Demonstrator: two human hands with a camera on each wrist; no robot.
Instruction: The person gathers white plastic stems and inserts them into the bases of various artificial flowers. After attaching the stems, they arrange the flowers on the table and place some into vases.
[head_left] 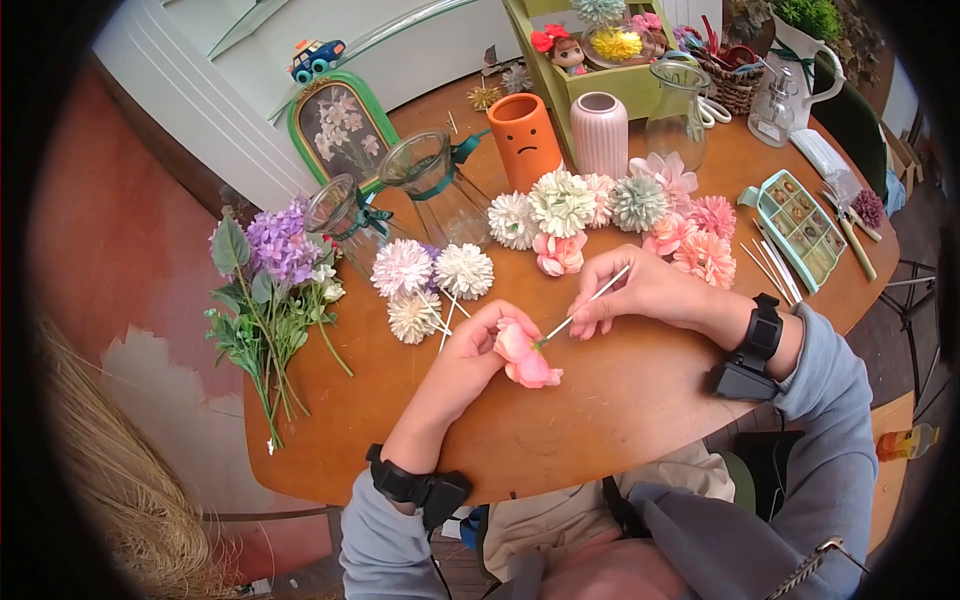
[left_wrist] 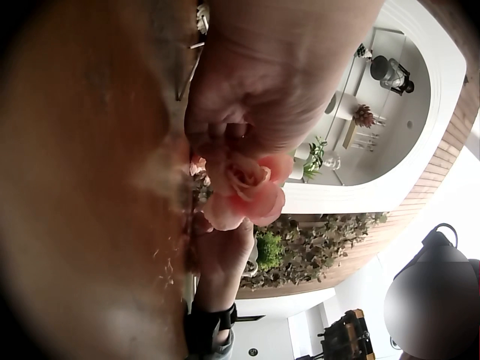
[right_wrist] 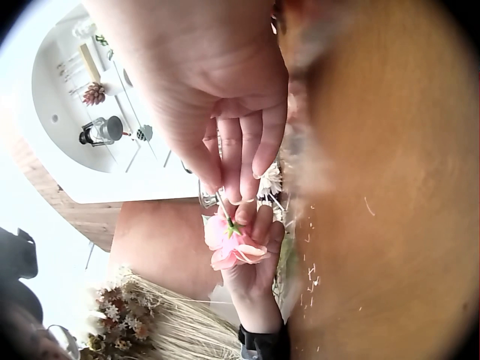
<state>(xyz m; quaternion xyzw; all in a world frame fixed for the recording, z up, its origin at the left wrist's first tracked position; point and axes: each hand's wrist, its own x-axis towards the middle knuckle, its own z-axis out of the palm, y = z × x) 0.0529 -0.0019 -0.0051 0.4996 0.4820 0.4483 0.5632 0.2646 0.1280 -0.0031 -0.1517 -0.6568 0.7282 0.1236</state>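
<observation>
In the head view my left hand (head_left: 468,352) grips a pink artificial rose (head_left: 524,356), its petals facing down and left. My right hand (head_left: 640,288) pinches a thin white stick (head_left: 608,284) between thumb and fingertips. The stick slants down to the rose, its lower end right at the green base (right_wrist: 233,228) seen in the right wrist view. Layered petals of the rose (left_wrist: 251,187) show from the front in the left wrist view. Just beyond the hands lie loose flower heads: a pink one (head_left: 559,253), a cream one (head_left: 465,271) and several others.
Stemmed purple flowers (head_left: 280,245) lie at the left. Glass vases (head_left: 430,185), an orange vase (head_left: 526,140) and a pink ribbed vase (head_left: 600,135) stand behind the flower heads. At the right are white sticks (head_left: 778,268), a green compartment box (head_left: 797,228) and pliers (head_left: 856,245).
</observation>
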